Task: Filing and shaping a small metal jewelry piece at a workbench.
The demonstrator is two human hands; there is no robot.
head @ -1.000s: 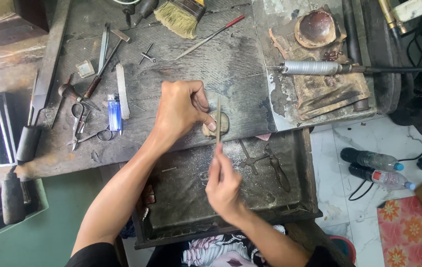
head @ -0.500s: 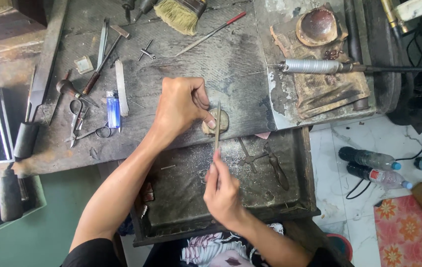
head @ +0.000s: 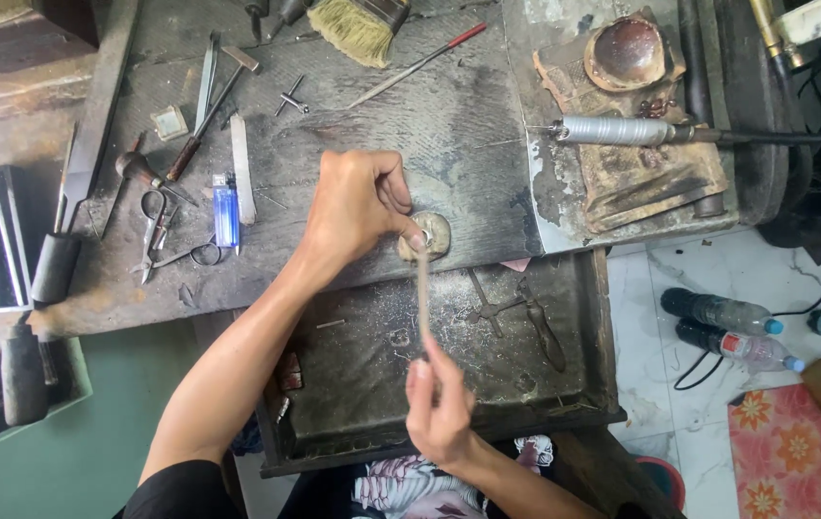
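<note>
Small round piece (head: 433, 234) is being pinched by left hand (head: 358, 207) fingers at scarred wood table (head: 487, 135) edge; thin straight rod (head: 422, 298) is being gripped w/ right hand (head: 441, 408).

The right hand (head: 441, 411) has drawn the thin file (head: 422, 300) back toward the body.
</note>
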